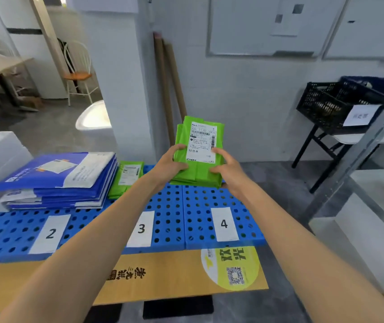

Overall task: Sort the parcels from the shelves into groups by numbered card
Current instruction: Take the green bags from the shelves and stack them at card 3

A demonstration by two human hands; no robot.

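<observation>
Blue boards (170, 206) hold the cards. Both the left hand (169, 164) and right hand (229, 169) curl round the sides of a green stack (193, 173), tipped up behind card 4 (224, 224). A green pile (127, 178) lies behind card 3 (141, 228), a blue pile (58, 178) behind card 2 (50, 233).

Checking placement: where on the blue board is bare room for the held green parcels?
Bare board around card 4, up to the held parcels, and between it and card 3. Crowded behind card 2: blue parcels, green pile.

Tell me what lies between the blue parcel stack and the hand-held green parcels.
A small green parcel stack lies there on the blue board, shown in the head view.
</observation>
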